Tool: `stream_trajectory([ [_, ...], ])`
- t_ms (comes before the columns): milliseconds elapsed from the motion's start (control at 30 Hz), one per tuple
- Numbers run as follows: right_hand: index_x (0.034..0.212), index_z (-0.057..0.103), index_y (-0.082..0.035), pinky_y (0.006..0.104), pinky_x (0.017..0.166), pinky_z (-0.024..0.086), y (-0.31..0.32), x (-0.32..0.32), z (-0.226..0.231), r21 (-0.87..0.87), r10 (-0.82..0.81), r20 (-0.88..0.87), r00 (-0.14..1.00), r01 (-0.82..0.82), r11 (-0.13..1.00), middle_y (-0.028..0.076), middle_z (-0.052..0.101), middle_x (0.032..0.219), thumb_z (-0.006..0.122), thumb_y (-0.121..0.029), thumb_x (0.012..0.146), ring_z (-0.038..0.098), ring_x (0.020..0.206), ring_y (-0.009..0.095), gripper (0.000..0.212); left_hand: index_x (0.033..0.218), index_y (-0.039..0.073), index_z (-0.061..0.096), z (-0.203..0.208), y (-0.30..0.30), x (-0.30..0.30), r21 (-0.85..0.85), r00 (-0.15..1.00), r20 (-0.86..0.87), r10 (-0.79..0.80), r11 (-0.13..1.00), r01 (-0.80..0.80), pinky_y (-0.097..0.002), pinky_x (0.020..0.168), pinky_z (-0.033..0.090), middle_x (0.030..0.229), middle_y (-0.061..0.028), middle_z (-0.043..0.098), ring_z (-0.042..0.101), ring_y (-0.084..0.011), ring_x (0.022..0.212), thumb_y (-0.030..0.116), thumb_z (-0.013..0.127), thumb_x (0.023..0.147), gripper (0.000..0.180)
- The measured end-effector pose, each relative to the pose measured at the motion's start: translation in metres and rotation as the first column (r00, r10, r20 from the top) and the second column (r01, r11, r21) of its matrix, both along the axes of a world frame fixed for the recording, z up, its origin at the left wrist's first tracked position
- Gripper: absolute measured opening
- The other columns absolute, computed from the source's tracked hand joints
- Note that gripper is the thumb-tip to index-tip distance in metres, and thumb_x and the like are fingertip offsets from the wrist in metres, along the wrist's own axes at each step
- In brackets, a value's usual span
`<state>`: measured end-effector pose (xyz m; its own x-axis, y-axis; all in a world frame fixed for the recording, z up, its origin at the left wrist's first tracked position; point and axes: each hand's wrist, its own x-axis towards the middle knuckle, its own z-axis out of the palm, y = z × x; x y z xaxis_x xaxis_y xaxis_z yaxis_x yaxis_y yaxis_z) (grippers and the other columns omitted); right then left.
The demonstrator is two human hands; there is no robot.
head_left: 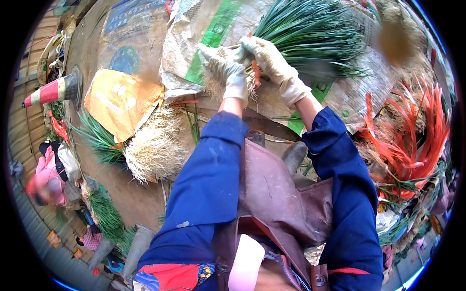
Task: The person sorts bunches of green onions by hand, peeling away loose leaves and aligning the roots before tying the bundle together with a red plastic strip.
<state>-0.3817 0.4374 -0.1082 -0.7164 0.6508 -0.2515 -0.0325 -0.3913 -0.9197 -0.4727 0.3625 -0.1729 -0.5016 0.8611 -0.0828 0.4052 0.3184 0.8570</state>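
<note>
A thick bundle of green onions (310, 34) lies on the sacking in front of me, its dark green leaves fanned to the right and its pale roots toward my hands. A red plastic strip (256, 73) shows at its stem end, between my hands. My right hand (271, 59), in a cream work glove, is closed at the strip, fingers bent inward. My left hand (224, 67), gloved the same, curls over the root end, and its palm side is hidden. The two hands nearly touch.
To the left, another bundle with bushy white roots (155, 145) lies partly under an orange sack (121, 102). Beyond it is a red-and-white traffic cone (48, 92). A heap of red plastic strips (412, 145) lies at my right. A person in pink (48, 179) is at far left.
</note>
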Motion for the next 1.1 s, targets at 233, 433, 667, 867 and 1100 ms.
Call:
stream_trajectory([
  [233,0.081,0.065,-0.001,0.023,0.058,0.046,0.028,0.026,-0.007,-0.06,-0.175,-0.1,0.979,0.17,0.984,0.008,0.066,0.074,0.048,-0.025,0.094,0.057,0.058,0.011,0.032,0.103,0.028,0.064,0.016,-0.033,-0.009,0.088,0.657,-0.749,-0.085,0.97,0.226,-0.0562,0.102,0.022,0.132,-0.005,0.044,0.032,-0.032,0.127,0.035,0.073,0.069,0.036],
  [433,0.08,0.064,-0.001,0.0237,0.059,0.047,0.024,0.03,0.001,-0.075,-0.137,-0.048,0.989,0.133,0.988,0.008,0.066,0.075,0.048,-0.025,0.094,0.058,0.059,0.012,0.032,0.097,0.033,0.066,0.014,-0.029,-0.014,0.015,0.474,-0.862,-0.178,0.927,0.374,-0.052,0.102,0.025,0.137,-0.0019,0.041,0.033,-0.0278,0.128,0.037,0.071,0.07,0.027],
  [667,0.078,0.065,-0.003,0.0234,0.057,0.046,0.025,0.039,-0.001,-0.026,-0.18,0.018,0.984,0.18,0.983,0.006,0.067,0.075,0.05,-0.027,0.092,0.057,0.057,0.011,0.031,0.086,0.027,0.067,0.023,-0.02,-0.014,-0.068,0.359,-0.877,-0.318,0.823,0.564,-0.0469,0.088,0.038,0.129,-0.001,0.045,0.044,-0.0283,0.116,0.034,0.07,0.069,0.019],
  [867,0.075,0.065,-0.004,0.0233,0.057,0.046,0.022,0.035,0.0,0.042,-0.165,-0.038,0.986,0.167,0.985,0.006,0.067,0.075,0.051,-0.027,0.092,0.056,0.058,0.011,0.032,0.12,0.002,0.047,0.028,-0.009,-0.018,-0.06,0.588,-0.672,-0.451,0.824,0.564,-0.043,0.09,0.04,0.117,-0.0182,0.054,0.052,-0.0325,0.106,0.016,0.062,0.077,0.048],
  [1100,0.076,0.065,-0.002,0.0228,0.055,0.046,0.025,0.046,-0.002,0.029,-0.19,-0.019,0.982,0.19,0.981,0.007,0.067,0.072,0.051,-0.026,0.092,0.057,0.057,0.011,0.032,0.116,0.004,0.053,0.04,-0.009,-0.022,-0.036,0.528,-0.57,-0.629,0.661,0.749,-0.035,0.091,0.045,0.118,-0.0158,0.052,0.054,-0.0306,0.105,0.001,0.055,0.077,0.038],
])
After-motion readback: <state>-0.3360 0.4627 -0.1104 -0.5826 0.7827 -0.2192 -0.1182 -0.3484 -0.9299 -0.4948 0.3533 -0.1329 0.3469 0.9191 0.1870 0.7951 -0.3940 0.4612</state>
